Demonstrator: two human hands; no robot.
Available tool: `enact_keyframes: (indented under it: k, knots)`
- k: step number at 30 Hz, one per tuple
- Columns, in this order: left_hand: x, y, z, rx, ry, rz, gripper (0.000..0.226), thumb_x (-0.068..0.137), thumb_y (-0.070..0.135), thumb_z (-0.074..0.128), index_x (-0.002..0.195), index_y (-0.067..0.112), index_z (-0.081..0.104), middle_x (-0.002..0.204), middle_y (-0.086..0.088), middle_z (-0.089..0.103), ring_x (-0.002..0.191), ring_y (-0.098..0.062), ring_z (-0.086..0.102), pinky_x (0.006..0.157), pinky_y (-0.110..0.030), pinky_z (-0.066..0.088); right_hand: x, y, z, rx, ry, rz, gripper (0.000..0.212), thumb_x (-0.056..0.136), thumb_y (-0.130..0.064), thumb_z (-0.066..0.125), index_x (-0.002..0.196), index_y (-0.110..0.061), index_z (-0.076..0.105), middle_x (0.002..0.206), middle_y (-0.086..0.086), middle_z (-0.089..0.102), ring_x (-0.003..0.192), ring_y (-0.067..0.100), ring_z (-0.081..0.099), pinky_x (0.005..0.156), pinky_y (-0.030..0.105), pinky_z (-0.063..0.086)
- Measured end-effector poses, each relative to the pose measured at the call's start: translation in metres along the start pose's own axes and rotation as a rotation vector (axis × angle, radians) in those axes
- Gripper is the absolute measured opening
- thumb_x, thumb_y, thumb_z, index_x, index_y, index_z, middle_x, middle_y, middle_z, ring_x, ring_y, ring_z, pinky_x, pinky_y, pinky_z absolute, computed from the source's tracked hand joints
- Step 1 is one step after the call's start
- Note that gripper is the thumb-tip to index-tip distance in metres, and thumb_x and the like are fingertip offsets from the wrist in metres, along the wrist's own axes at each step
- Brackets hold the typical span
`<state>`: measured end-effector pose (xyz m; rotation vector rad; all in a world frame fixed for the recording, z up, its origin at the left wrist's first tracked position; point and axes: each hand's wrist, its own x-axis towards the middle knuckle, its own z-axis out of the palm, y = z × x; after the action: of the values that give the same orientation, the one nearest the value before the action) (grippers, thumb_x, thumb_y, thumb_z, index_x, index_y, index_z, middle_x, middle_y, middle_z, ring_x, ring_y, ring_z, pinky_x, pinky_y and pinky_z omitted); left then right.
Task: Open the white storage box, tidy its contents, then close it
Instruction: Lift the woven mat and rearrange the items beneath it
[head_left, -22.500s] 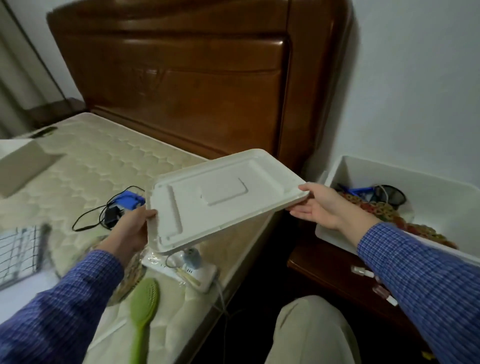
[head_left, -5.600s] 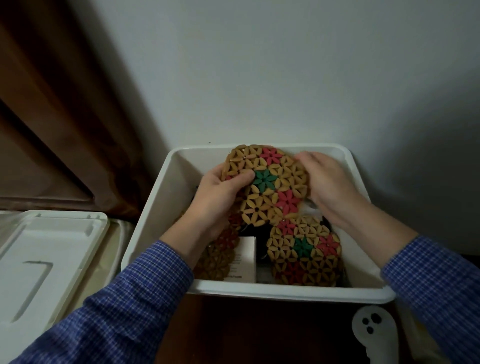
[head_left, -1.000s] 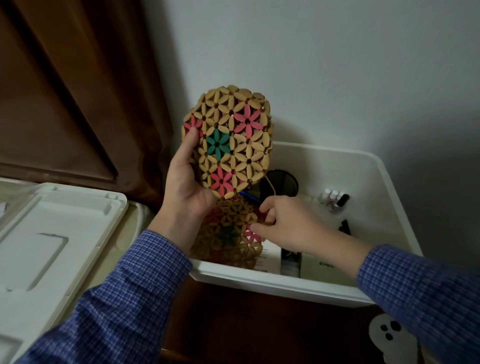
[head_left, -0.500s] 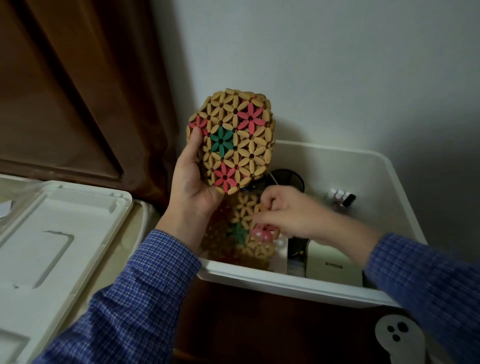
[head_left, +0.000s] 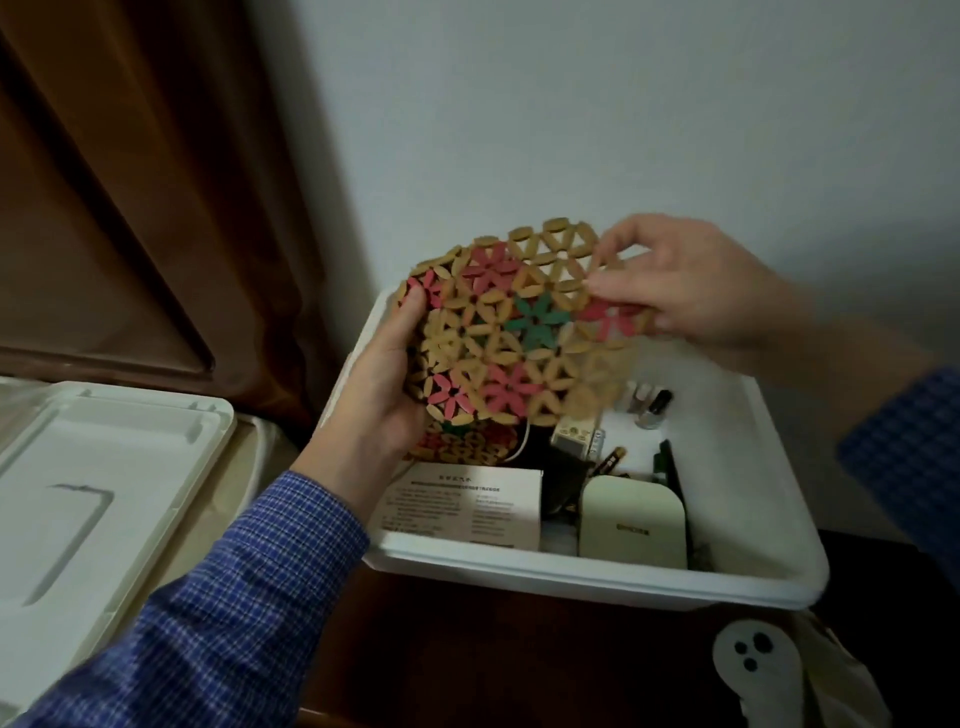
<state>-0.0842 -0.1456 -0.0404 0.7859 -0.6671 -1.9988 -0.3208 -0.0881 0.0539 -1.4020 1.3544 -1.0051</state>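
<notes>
Comparing with half a second earlier, the right hand (head_left: 691, 291) has left the white storage box (head_left: 597, 571) and now pinches the right edge of a woven flower mat (head_left: 519, 332) raised above it. The left hand (head_left: 384, 384) still grips the mats' left edge, thumb curled over the front. Two mats now appear overlapped in the hands; the right one is blurred. The box sits open on a dark wooden bench (head_left: 467, 649) against the wall. Inside lie another mat (head_left: 462, 441), a printed leaflet (head_left: 462, 504), a pale green device (head_left: 631, 525) and small bottles (head_left: 652, 405). Its lid (head_left: 88, 499) rests on the bed at left.
</notes>
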Motion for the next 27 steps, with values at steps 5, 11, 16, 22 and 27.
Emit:
enact_keyframes:
  k: [5, 11, 16, 22, 27]
  knots:
    - [0.003, 0.001, -0.003, -0.037, 0.005, -0.077, 0.06, 0.094, 0.061, 0.052, 0.126, 0.013, 0.069, 0.127, -0.018, 0.068, 0.114, -0.037, 0.067, 0.091, -0.058, 0.055, 0.012, 0.011, 0.033, -0.063, 0.155, 0.095, 0.016, 0.093, -0.012, 0.069, 0.103, -0.008, 0.057, 0.08, 0.009, 0.076, 0.039, 0.0, 0.055, 0.037, 0.013, 0.038]
    - [0.004, 0.0, -0.007, 0.017, 0.013, -0.099, 0.034, 0.09, 0.032, 0.068, 0.114, 0.009, 0.076, 0.121, -0.018, 0.071, 0.107, -0.036, 0.071, 0.079, -0.053, 0.06, 0.018, 0.019, 0.031, -0.231, 0.075, 0.111, 0.025, 0.09, -0.036, 0.072, 0.101, -0.016, 0.061, 0.075, -0.001, 0.074, 0.045, 0.007, 0.058, 0.044, 0.02, 0.046]
    - [0.005, 0.002, -0.006, -0.034, 0.071, -0.043, 0.042, 0.093, 0.027, 0.065, 0.132, 0.011, 0.061, 0.121, -0.017, 0.071, 0.108, -0.037, 0.07, 0.079, -0.058, 0.059, 0.023, 0.055, -0.012, -0.337, 0.014, 0.326, 0.014, 0.097, -0.004, 0.054, 0.096, 0.003, 0.066, 0.09, 0.023, 0.072, 0.051, 0.018, 0.063, 0.044, 0.027, 0.05]
    - [0.004, 0.001, -0.002, -0.014, 0.053, -0.043, 0.04, 0.093, 0.025, 0.064, 0.131, 0.013, 0.062, 0.122, -0.016, 0.071, 0.108, -0.036, 0.07, 0.078, -0.057, 0.059, 0.001, 0.141, 0.023, -1.284, -0.826, 0.662, 0.033, 0.087, -0.027, 0.071, 0.072, -0.015, 0.044, 0.07, 0.001, 0.052, 0.062, 0.019, 0.051, 0.054, 0.027, 0.042]
    - [0.002, 0.0, 0.0, -0.004, 0.054, -0.092, 0.031, 0.092, 0.024, 0.065, 0.118, 0.008, 0.069, 0.117, -0.017, 0.073, 0.104, -0.035, 0.072, 0.076, -0.057, 0.059, 0.007, 0.147, 0.019, -1.37, -0.837, 0.601, 0.036, 0.086, -0.037, 0.075, 0.084, -0.01, 0.052, 0.074, -0.003, 0.046, 0.073, 0.018, 0.052, 0.054, 0.025, 0.04]
